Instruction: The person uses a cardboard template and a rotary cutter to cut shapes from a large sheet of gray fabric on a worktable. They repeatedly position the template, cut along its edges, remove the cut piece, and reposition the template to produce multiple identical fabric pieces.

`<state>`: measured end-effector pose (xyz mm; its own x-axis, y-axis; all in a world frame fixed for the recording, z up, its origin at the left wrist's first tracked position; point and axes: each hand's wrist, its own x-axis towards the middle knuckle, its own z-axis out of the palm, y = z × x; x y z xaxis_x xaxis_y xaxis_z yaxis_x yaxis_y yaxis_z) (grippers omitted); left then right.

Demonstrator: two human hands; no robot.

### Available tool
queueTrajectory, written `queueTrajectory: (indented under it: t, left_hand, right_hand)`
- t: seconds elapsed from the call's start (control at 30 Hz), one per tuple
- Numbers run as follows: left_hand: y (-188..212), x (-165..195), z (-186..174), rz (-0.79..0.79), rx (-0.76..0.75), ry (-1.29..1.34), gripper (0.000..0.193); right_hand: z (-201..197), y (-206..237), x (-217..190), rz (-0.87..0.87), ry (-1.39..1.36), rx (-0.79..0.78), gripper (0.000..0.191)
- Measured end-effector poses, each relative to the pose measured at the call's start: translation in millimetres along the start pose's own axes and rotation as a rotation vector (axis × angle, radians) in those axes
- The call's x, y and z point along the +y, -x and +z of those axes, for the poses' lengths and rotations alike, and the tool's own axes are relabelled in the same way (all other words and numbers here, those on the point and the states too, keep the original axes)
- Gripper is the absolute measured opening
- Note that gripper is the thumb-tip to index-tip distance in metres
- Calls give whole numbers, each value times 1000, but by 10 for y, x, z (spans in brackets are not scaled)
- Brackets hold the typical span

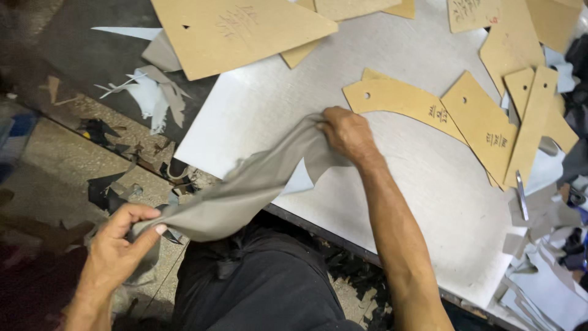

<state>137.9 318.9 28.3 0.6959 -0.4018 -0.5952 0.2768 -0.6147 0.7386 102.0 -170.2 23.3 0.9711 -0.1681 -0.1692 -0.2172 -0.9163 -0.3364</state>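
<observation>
A long piece of grey fabric (245, 190) stretches from the white cutting board (429, 202) down off its near edge. My right hand (346, 132) pinches the fabric's upper end on the board, fingers closed on it. My left hand (119, 242) grips the lower end below the table edge, over my lap. The fabric hangs taut and slightly twisted between the two hands. A curved brown cardboard pattern (398, 101) lies just beyond my right hand.
Several brown cardboard patterns (484, 125) lie on the board's right and far side, with a large one (239, 30) at the top. A metal knife (521, 196) rests at the right. Grey offcuts (545, 276) pile at the right edge; scraps (150, 92) litter the floor at left.
</observation>
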Motion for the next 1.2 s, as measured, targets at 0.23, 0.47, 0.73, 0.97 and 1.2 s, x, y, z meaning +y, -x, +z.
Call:
queueTrajectory:
  t: [0.23,0.47,0.73,0.97,1.2]
  left_hand:
    - [-579,800,829,395,-747,-380,42]
    - [-687,1091,1175,398,-970,-586,31]
    - [-1005,2350,174,791,31,-796,23]
    - [-1840,2504,1766,1114,212,-1022,74]
    - [-1528,1606,2351,862,16,-1039,83]
  right_hand:
    - [-127,2918,1233,944,94,-738,23]
    - [913,5686,143,1383,-837,-501,26]
    - [534,4358,313,775,-925,709,22]
    - [-419,3586,1579,856,-504,621,53]
    - [-64,3764,2430,857,111,422,46]
